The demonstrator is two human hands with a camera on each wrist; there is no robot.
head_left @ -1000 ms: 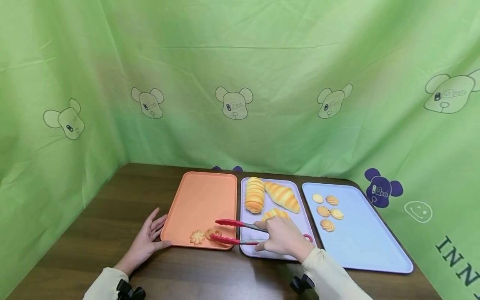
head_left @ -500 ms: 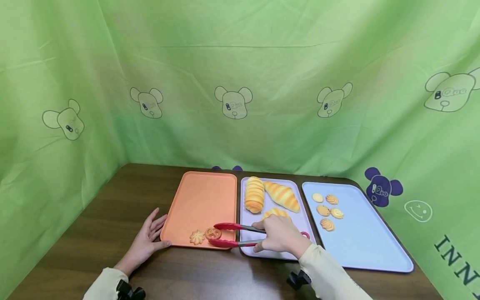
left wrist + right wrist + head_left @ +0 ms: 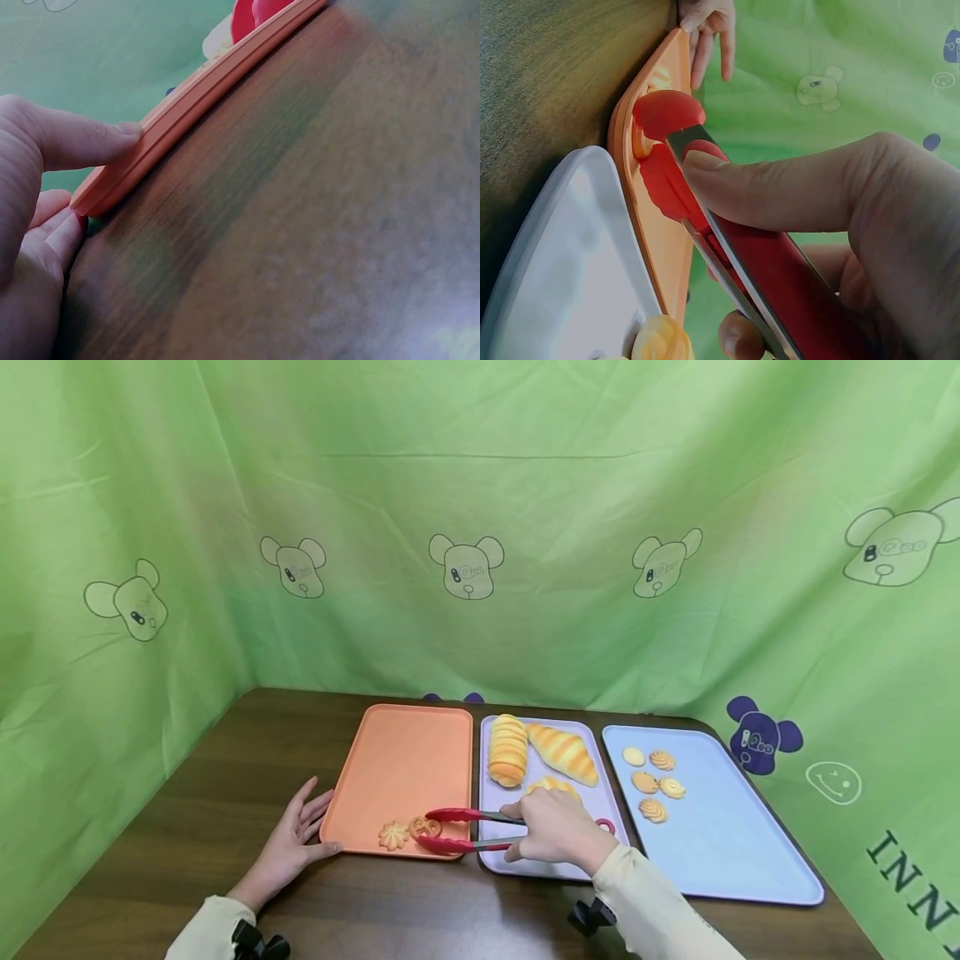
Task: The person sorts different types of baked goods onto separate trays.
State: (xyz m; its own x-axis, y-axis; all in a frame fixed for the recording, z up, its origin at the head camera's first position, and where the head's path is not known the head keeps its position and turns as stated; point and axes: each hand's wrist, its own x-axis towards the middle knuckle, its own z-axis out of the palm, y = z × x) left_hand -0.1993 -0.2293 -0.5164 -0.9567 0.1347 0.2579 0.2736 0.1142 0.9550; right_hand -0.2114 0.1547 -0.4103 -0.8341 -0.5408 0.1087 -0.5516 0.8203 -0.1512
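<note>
My right hand [image 3: 558,831] grips a pair of red-tipped tongs [image 3: 457,845] over the lilac tray's near part. Their tips stand apart, reaching over the near right part of the orange tray [image 3: 412,752]. Close by the tips lies a pretzel-shaped cookie [image 3: 425,827], partly covered by the lower tip; I cannot tell whether they touch. Left of it is a flower-shaped cookie [image 3: 393,835]. My left hand [image 3: 288,839] touches the orange tray's near left corner. In the left wrist view its thumb [image 3: 97,142] rests on the rim, the other fingers spread along the side.
Beside the orange tray, a lilac tray [image 3: 491,862] holds a ridged bread roll [image 3: 507,752], a striped bread [image 3: 564,753] and a partly hidden yellow bread [image 3: 553,785]. A blue tray [image 3: 735,852] at the right carries several cookies. A green curtain [image 3: 480,643] hangs behind the brown table [image 3: 225,777].
The tongs have shifted slightly left and nearer to me, so the lower tip lies by the pretzel-shaped cookie's near side and uncovers more of it. My left hand stays on the tray corner.
</note>
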